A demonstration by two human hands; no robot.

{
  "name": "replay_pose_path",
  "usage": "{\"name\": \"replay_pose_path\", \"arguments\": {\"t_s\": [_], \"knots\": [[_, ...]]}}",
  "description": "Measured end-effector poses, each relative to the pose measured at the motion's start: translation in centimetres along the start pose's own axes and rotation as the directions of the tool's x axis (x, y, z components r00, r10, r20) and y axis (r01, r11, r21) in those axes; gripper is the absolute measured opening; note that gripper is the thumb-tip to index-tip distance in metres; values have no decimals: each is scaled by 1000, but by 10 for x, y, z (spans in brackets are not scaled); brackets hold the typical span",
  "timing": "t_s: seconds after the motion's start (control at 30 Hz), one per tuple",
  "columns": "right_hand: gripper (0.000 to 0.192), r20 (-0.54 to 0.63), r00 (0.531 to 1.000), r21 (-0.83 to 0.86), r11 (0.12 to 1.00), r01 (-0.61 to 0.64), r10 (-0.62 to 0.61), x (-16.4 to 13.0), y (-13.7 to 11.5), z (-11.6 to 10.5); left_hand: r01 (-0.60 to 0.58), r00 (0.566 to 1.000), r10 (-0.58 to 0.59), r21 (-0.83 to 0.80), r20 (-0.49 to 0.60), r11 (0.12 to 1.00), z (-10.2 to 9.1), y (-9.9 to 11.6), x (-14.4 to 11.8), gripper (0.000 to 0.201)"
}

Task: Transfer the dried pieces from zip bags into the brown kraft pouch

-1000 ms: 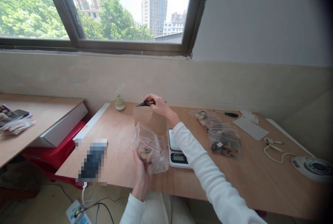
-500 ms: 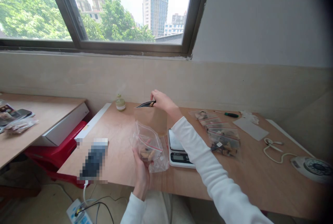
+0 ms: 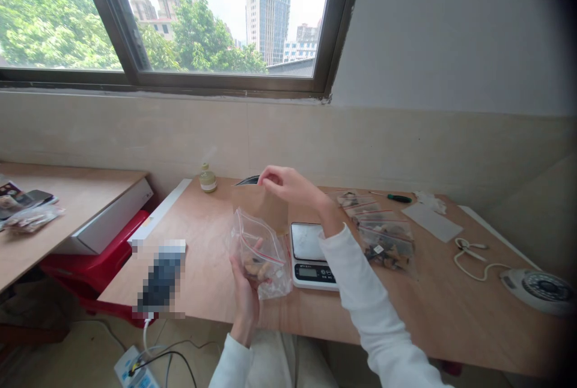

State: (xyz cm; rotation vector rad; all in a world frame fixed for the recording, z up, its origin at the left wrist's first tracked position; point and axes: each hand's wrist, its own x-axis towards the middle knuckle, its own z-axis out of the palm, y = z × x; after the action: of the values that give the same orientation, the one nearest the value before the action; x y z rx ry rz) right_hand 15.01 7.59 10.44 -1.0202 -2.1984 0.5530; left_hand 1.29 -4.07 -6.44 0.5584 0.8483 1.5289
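My left hand [image 3: 246, 298] is wrapped round the lower left of a clear zip bag [image 3: 259, 240], which has a red seal line and stands tilted with its mouth up. Inside it lie brownish dried pieces [image 3: 256, 269], close to my fingers. Just behind stands an upright brown paper bag [image 3: 270, 204] with a dark inner lining at its mouth. Over the right part of that mouth is my right hand [image 3: 288, 186], fingertips curled together; whatever they hold is hidden. A white digital scale [image 3: 309, 243] sits below my right wrist.
Several filled zip bags [image 3: 386, 246] lie right of the scale. Beyond are a green-handled screwdriver [image 3: 399, 198], a white sheet [image 3: 431, 222], a cable [image 3: 484, 274] and a round white device [image 3: 538, 292]. A small bottle [image 3: 208, 178] and a blurred phone [image 3: 162, 280] are on the left.
My right hand has come out of the paper bag's mouth and shifted right and toward me, its fingers curled. My left hand and the zip bag have hardly moved.
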Motion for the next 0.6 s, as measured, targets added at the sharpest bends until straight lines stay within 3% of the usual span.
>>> {"name": "replay_pose_path", "arguments": {"t_s": [0.07,0.13,0.23,0.37,0.4,0.47,0.53,0.6], "knots": [[21,247,969,67,998,-6,-11,-21,-7,7,15,1000,-15,5,-1,1000,1,1,0,63],[20,445,895,78,997,-27,-11,-35,-8,20,22,1000,-22,0,-14,1000,2,1,2,62],[20,571,820,84,996,-6,-43,-45,0,42,18,999,-19,-20,-48,1000,3,0,5,59],[17,661,734,83,987,134,-155,-48,7,67,74,995,-76,-37,-65,997,4,-1,9,63],[17,661,730,73,983,166,-172,-50,8,73,75,995,-78,-41,-66,996,4,-2,10,63],[24,613,769,37,979,203,-182,-54,9,82,56,995,-60,-53,-75,997,4,-1,10,59],[38,553,816,2,979,202,-170,-59,9,88,48,995,-53,-59,-80,997,4,0,10,57],[45,548,824,-9,985,175,-141,-63,12,93,67,996,-70,-46,-57,997,4,2,8,56]]}}
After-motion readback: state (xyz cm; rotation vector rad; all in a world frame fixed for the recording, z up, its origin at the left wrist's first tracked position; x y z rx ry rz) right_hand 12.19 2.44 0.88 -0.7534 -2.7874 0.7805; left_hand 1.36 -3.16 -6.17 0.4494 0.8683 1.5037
